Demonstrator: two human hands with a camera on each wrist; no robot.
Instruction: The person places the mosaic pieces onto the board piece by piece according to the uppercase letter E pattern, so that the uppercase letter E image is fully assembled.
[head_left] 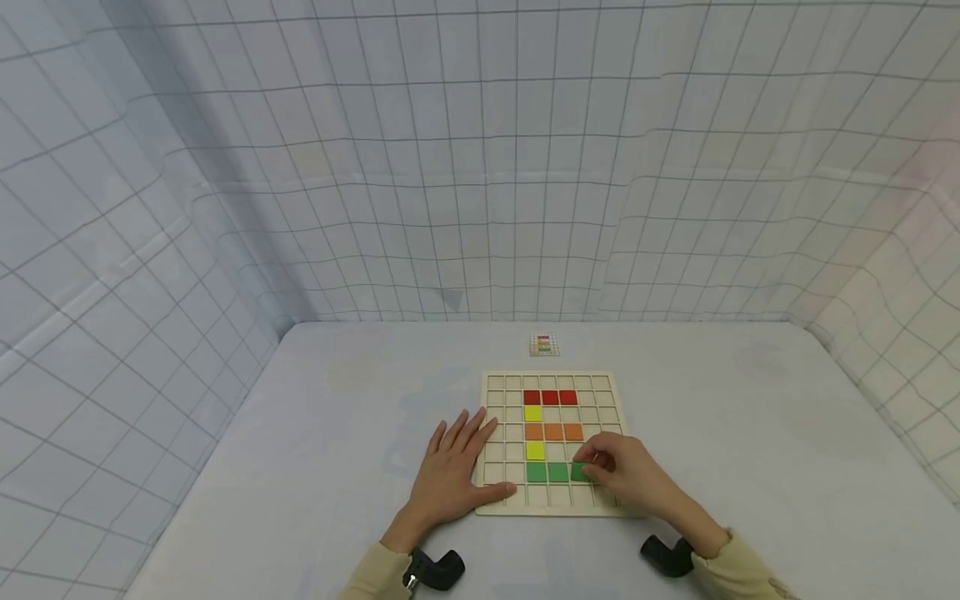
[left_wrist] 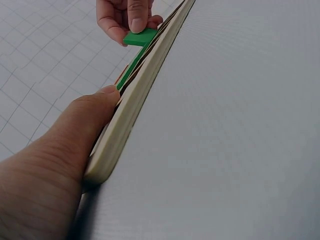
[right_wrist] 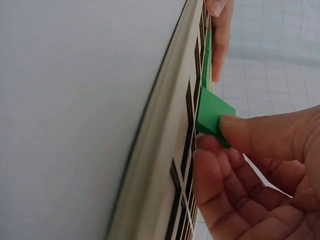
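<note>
A pale wooden grid board (head_left: 495, 500) lies on the white table. Red tiles (head_left: 550, 397), orange tiles (head_left: 553, 432), two yellow tiles (head_left: 535, 451) and two green tiles (head_left: 547, 472) sit in its cells. My right hand (head_left: 626, 471) pinches a green tile (right_wrist: 214, 116) between thumb and fingers. That tile is tilted, one edge at the cell right of the two green ones. My left hand (head_left: 448, 479) rests with spread fingers on the board's left edge, thumb over the front-left corner.
Behind the board lies a small card (head_left: 543, 344) with a coloured grid pattern. White cloth walls (head_left: 480, 208) with dark grid lines stand at the back and sides. A black wrist device (head_left: 438, 571) sits at the left wrist, another (head_left: 666, 557) at the right.
</note>
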